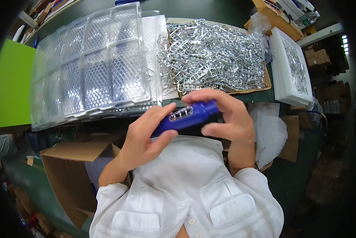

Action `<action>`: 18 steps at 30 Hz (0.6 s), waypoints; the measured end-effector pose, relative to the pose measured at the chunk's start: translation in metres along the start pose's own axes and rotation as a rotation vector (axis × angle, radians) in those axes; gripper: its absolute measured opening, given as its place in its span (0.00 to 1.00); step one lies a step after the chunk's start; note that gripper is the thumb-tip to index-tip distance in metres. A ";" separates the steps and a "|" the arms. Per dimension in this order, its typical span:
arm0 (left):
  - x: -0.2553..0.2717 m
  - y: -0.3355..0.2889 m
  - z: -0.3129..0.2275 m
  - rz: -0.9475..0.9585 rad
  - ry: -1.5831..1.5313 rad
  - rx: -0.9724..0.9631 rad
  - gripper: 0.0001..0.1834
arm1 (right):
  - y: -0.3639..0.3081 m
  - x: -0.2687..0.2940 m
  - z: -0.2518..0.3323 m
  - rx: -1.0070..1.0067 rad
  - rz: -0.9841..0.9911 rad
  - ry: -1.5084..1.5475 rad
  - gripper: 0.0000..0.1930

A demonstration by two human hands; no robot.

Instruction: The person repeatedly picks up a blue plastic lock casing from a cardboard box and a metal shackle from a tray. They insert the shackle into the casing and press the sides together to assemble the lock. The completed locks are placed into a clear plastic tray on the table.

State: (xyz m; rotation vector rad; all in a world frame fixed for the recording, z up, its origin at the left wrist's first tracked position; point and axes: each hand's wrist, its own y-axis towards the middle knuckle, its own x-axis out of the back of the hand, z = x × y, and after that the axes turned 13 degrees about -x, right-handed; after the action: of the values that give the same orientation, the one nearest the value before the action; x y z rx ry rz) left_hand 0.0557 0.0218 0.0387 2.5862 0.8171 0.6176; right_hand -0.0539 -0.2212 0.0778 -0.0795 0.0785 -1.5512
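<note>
A dark blue cylindrical thing [191, 115], bottle- or torch-like, is held tilted in front of my white shirt. It has a narrower right end and an oval patch with pale marks on its side; I cannot tell its exact kind. My left hand [146, 137] grips the lower left end between fingers and thumb. Around the narrower end, my right hand [231, 117] is curved with thumb and fingers apart, the fingertips close above it. Whether those fingertips touch it is unclear. Just beyond my hands lies a heap of shiny metal hooks or clips [215, 57].
Stacked clear plastic trays [82, 59] with compartments cover the bench's left, beside a green panel [11, 85]. A white foam box [281, 71] of metal pieces stands right. Open cardboard boxes [68, 170] sit below the bench edge left and right; a white bag [271, 133] hangs over the right one.
</note>
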 end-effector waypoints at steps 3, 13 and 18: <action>0.000 -0.002 -0.007 -0.101 0.174 -0.121 0.39 | -0.005 0.010 -0.003 0.150 -0.026 -0.267 0.30; 0.003 0.001 -0.006 -0.104 0.308 -0.169 0.33 | 0.004 0.008 0.001 0.207 -0.111 -0.631 0.30; 0.007 0.002 0.000 -0.112 0.297 -0.209 0.31 | 0.011 0.011 0.003 0.111 -0.084 -0.625 0.30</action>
State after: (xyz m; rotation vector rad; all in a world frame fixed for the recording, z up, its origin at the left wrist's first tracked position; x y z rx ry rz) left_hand 0.0614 0.0242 0.0419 2.2747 0.9263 1.0112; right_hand -0.0423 -0.2323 0.0801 -0.4783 -0.5088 -1.5488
